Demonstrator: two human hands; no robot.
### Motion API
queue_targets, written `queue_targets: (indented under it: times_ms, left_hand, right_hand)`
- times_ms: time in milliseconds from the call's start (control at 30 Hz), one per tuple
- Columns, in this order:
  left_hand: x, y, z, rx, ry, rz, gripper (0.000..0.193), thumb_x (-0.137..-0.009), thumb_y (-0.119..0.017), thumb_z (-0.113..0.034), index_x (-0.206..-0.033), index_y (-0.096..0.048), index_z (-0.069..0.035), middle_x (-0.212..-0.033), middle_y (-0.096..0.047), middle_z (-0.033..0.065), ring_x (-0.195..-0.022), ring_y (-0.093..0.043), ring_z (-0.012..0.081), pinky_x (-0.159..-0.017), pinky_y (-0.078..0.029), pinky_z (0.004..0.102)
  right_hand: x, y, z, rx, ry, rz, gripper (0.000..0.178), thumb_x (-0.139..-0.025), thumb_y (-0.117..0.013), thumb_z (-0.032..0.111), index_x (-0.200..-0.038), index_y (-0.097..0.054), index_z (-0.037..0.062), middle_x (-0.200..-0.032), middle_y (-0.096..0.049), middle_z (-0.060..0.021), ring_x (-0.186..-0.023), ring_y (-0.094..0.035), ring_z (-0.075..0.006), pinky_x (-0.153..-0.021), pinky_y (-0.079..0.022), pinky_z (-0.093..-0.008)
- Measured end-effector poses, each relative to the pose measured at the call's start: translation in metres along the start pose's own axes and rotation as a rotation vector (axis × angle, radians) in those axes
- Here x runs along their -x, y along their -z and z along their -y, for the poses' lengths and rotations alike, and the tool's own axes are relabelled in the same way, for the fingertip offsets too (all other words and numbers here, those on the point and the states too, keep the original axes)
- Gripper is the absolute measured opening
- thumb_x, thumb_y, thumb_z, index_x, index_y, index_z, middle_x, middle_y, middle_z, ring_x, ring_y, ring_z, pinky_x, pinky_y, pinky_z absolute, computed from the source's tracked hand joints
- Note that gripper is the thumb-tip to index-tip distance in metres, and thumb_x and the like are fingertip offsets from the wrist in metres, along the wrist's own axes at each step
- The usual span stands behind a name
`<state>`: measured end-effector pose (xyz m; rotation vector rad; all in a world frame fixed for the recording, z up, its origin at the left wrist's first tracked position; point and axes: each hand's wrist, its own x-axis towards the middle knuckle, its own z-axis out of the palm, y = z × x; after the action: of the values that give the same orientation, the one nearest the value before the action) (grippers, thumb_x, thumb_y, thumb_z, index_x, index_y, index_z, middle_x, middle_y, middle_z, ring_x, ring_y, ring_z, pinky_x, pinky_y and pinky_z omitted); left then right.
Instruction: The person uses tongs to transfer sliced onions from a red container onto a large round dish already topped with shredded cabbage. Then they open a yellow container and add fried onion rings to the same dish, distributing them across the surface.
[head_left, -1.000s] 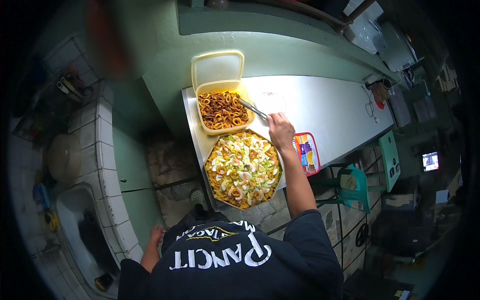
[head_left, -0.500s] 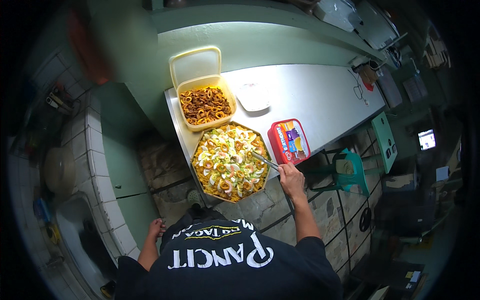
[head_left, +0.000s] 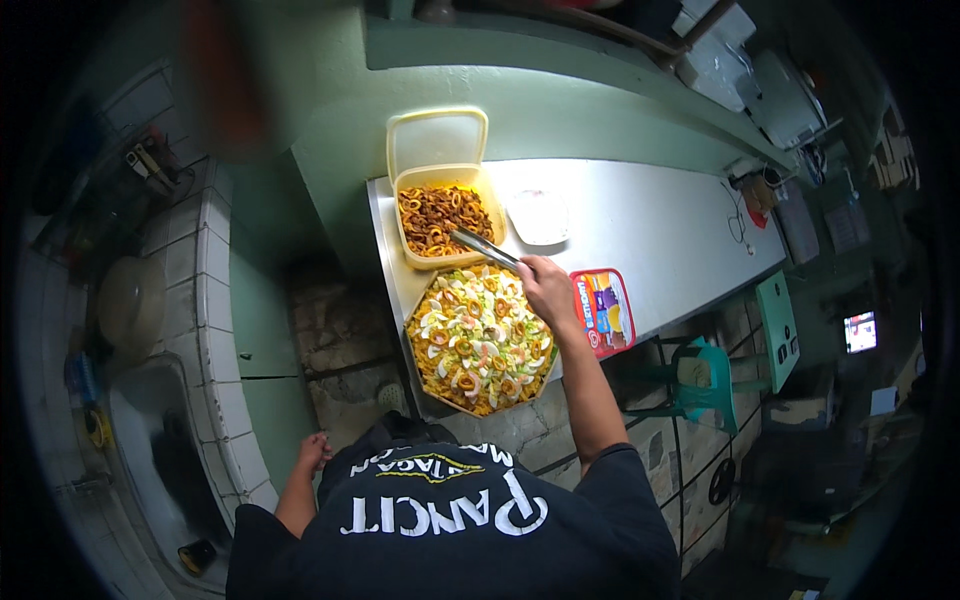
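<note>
Silver metal tongs (head_left: 488,249) are held by the right hand (head_left: 547,290), their long axis slanted forward-left toward brown food rings (head_left: 436,212) in the squarish yellow plastic tub (head_left: 485,187), while the left hand (head_left: 313,452) is placed well apart, its grip too small to tell

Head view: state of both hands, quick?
Left hand: partly curled, low at the person's side; can't tell whether it holds anything.
Right hand: closed, holding tongs, tips over the tub.
</note>
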<state>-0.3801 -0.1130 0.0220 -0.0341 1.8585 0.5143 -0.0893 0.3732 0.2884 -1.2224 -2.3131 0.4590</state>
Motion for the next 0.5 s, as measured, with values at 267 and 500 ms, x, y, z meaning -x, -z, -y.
queue_targets:
  times_ms: [267, 500]
  left_hand:
    - [0.001, 0.011, 0.029, 0.148, -0.014, -0.052, 0.027, -0.098, -0.051, -0.031, -0.121, -0.058, -0.018, -0.089, -0.065, 0.0012, -0.064, -0.056, 0.0145, -0.055, -0.043, 0.0336]
    - [-0.003, 0.012, 0.050, 0.197, 0.052, -0.075, 0.026, -0.098, -0.052, -0.032, -0.120, -0.058, -0.019, -0.089, -0.064, 0.0006, -0.064, -0.053, 0.0134, -0.058, -0.045, 0.0337]
  right_hand:
    - [-0.117, -0.100, 0.050, 0.317, 0.019, 0.088, 0.030, -0.096, -0.053, 0.032, -0.096, -0.068, 0.0058, -0.098, -0.067, -0.0171, -0.088, -0.066, -0.0385, -0.077, -0.052, -0.0519]
    - [-0.148, -0.104, 0.070, 0.441, 0.064, 0.240, 0.019, -0.086, -0.059, 0.016, -0.095, -0.070, 0.0043, -0.105, -0.066, -0.0179, -0.087, -0.069, -0.0345, -0.074, -0.055, -0.0474]
